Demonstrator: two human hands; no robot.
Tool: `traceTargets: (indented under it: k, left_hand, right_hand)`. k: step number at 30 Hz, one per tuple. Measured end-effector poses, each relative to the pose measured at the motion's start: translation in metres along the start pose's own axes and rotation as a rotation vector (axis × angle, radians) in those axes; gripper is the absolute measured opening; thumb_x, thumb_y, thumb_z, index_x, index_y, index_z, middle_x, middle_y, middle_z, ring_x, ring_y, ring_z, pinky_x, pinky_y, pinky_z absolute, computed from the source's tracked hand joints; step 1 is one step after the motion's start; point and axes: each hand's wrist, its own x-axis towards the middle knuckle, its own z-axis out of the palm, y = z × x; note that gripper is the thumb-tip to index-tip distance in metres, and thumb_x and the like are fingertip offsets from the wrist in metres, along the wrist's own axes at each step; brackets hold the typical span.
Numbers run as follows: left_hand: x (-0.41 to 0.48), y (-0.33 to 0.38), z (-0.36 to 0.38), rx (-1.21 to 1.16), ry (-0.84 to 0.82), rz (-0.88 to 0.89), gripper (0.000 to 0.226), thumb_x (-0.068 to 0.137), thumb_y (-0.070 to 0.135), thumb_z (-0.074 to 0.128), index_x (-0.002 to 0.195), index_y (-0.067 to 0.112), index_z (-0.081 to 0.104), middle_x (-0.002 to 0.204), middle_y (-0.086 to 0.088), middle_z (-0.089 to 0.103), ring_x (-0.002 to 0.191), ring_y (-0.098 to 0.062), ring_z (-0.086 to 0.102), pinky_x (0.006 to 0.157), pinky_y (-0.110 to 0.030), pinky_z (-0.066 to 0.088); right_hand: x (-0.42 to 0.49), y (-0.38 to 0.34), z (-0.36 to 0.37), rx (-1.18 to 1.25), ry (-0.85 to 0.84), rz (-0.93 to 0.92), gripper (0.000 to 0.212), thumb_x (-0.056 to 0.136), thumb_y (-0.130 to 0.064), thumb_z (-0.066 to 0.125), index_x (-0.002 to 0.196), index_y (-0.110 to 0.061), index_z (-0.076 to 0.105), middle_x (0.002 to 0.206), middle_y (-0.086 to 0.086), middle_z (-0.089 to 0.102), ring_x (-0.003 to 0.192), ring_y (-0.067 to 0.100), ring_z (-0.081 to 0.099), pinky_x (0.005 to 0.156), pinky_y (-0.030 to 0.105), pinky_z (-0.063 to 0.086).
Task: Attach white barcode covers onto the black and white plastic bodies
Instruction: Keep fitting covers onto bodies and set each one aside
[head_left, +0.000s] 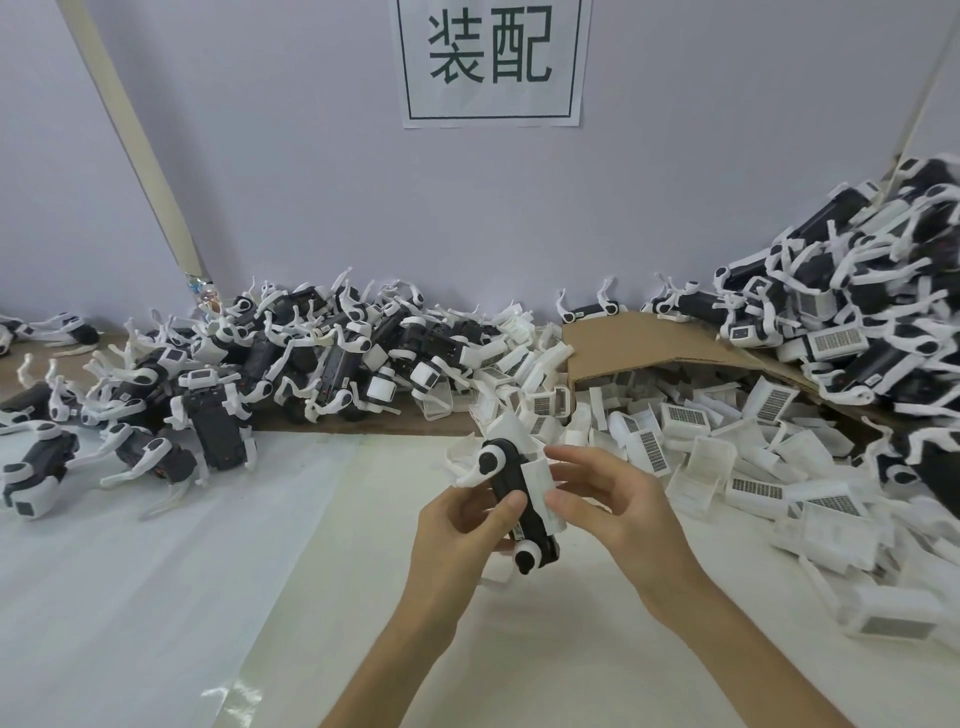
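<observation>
My left hand (457, 540) grips a black and white plastic body (506, 478) above the table, thumb across its black side. A white barcode cover (543, 493) lies against the body's right side. My right hand (618, 499) pinches that cover between thumb and fingers. Several loose white barcode covers (727, 452) are heaped to the right, just behind my right hand.
A pile of black and white bodies (260, 364) fills the left and back of the table. A taller heap (857, 312) rises at the right over a bent cardboard sheet (649, 343). White foam sheet (182, 571) covers the near table. A paper sign (491, 62) hangs on the wall.
</observation>
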Motion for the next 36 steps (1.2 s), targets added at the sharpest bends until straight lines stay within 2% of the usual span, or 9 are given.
traceTargets:
  k: [6,9,16,20,23,28,30,33,36]
  left_hand:
    - [0.000,0.000,0.001,0.016,0.018,-0.009,0.034,0.078,0.034,0.075,0.109,0.019,0.073,0.098,0.000,0.079,0.086,-0.019,0.075,0.069,-0.024,0.057]
    - [0.000,0.000,0.001,0.005,0.041,-0.018,0.035,0.078,0.037,0.082,0.108,0.020,0.072,0.097,0.002,0.079,0.086,-0.017,0.075,0.068,-0.024,0.058]
    - [0.000,-0.001,-0.001,0.003,0.004,-0.033,0.037,0.078,0.037,0.072,0.110,0.020,0.072,0.102,0.002,0.078,0.090,-0.018,0.075,0.069,-0.027,0.060]
    - [-0.002,-0.003,0.001,0.002,-0.010,-0.049,0.037,0.078,0.039,0.073,0.110,0.021,0.072,0.102,0.003,0.078,0.088,-0.018,0.075,0.067,-0.025,0.058]
    - [-0.002,-0.003,0.001,-0.005,0.001,-0.053,0.039,0.077,0.040,0.074,0.110,0.020,0.072,0.102,0.002,0.078,0.088,-0.019,0.075,0.068,-0.025,0.058]
    - [-0.001,-0.001,-0.001,-0.048,-0.018,-0.072,0.034,0.082,0.042,0.075,0.111,0.025,0.074,0.105,-0.001,0.078,0.097,-0.023,0.074,0.075,-0.031,0.061]
    - [-0.002,0.000,0.000,-0.060,-0.037,-0.077,0.035,0.084,0.044,0.075,0.114,0.026,0.074,0.107,-0.001,0.077,0.098,-0.023,0.074,0.075,-0.029,0.060]
    - [-0.003,0.000,0.001,-0.062,-0.093,-0.112,0.044,0.084,0.045,0.066,0.122,0.024,0.070,0.112,0.000,0.076,0.103,-0.019,0.073,0.077,-0.023,0.057]
    - [-0.004,-0.001,0.002,-0.032,-0.171,-0.142,0.042,0.089,0.046,0.069,0.125,0.026,0.067,0.117,0.002,0.074,0.110,-0.018,0.070,0.085,-0.028,0.055]
  right_hand:
    - [0.000,0.003,0.000,-0.031,-0.014,0.002,0.035,0.078,-0.021,0.081,0.111,-0.026,0.072,0.101,-0.004,0.076,0.096,0.012,0.071,0.087,0.032,0.056]
    - [0.000,0.005,0.001,-0.018,-0.023,0.013,0.034,0.077,-0.023,0.080,0.110,-0.025,0.071,0.102,-0.002,0.076,0.098,0.013,0.071,0.086,0.032,0.057]
    - [-0.001,0.007,0.004,0.036,-0.013,0.008,0.042,0.071,-0.032,0.079,0.111,-0.021,0.072,0.101,0.000,0.077,0.096,0.014,0.072,0.076,0.023,0.056]
    - [-0.001,0.009,0.006,0.029,0.000,-0.011,0.041,0.070,-0.034,0.078,0.109,-0.024,0.072,0.099,-0.006,0.077,0.096,0.009,0.071,0.079,0.020,0.055]
    - [-0.001,0.009,0.005,0.016,-0.004,-0.004,0.043,0.070,-0.037,0.077,0.110,-0.025,0.071,0.101,-0.007,0.077,0.099,0.008,0.071,0.083,0.024,0.057]
    - [0.000,0.008,0.005,0.131,-0.060,0.044,0.041,0.079,-0.032,0.068,0.119,-0.020,0.069,0.111,0.001,0.075,0.104,0.019,0.071,0.085,0.032,0.059]
    - [-0.001,0.008,0.007,0.123,-0.047,0.039,0.041,0.080,-0.030,0.067,0.120,-0.022,0.069,0.111,0.001,0.075,0.104,0.019,0.071,0.090,0.036,0.058]
    - [-0.003,0.008,0.008,0.055,-0.007,0.017,0.040,0.077,-0.033,0.070,0.117,-0.028,0.070,0.108,-0.004,0.076,0.102,0.013,0.070,0.087,0.032,0.056]
    - [-0.005,0.008,0.013,-0.006,-0.002,0.006,0.047,0.075,-0.037,0.076,0.120,-0.033,0.065,0.108,-0.009,0.073,0.100,0.009,0.068,0.085,0.031,0.055]
